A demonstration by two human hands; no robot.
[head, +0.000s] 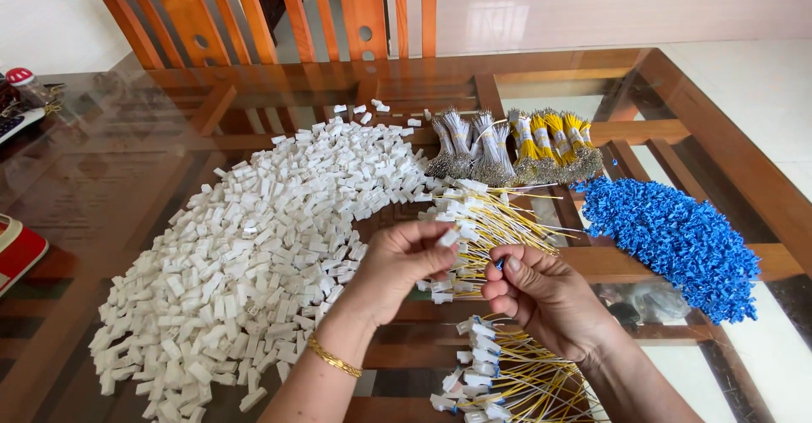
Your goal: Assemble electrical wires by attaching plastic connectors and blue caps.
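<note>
My left hand (399, 264) pinches a small white plastic connector (448, 238) between thumb and fingers, above the glass table (110, 178). My right hand (541, 294) is closed around a thin wire with a small blue piece (500, 263) at its fingertips, close to the white connector. Under both hands lies a loose fan of yellow and white wires with white connectors (495, 220). A second bunch of such wired connectors (507, 376) lies near my right wrist. A gold bangle is on my left wrist.
A big heap of white connectors (254, 254) covers the table's left middle. A pile of blue pieces (677, 237) lies at right. Bundled white wires (469, 144) and yellow wires (554, 140) lie behind. Wooden chairs (194, 17) stand beyond; a red object (17, 249) at left.
</note>
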